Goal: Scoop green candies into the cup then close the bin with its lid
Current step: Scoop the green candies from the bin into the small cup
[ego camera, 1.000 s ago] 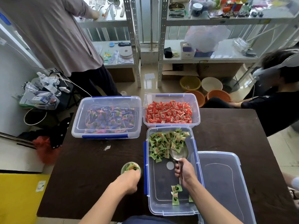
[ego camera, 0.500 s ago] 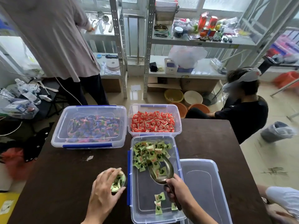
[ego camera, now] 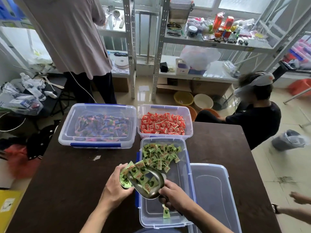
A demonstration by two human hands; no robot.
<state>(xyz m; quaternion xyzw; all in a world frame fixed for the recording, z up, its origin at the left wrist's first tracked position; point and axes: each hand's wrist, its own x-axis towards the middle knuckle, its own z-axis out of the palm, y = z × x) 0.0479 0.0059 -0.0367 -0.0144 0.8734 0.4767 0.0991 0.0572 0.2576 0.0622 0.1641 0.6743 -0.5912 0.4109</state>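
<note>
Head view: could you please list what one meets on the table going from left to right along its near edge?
Left hand holding the cup → metal scoop of green candies, tipped at the cup → right hand on the scoop's handle, over the open green-candy bin → the bin's lid lying flat on the table.

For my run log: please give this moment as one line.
phase: pouring | right hand: metal scoop, green candies | left hand: cup | lid: off

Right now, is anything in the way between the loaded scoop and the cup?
Nothing visible. The scoop, held by the right hand, has its front edge right at the rim of the cup, which the left hand steadies. Green candies are heaped at the scoop's mouth over the cup.
</note>
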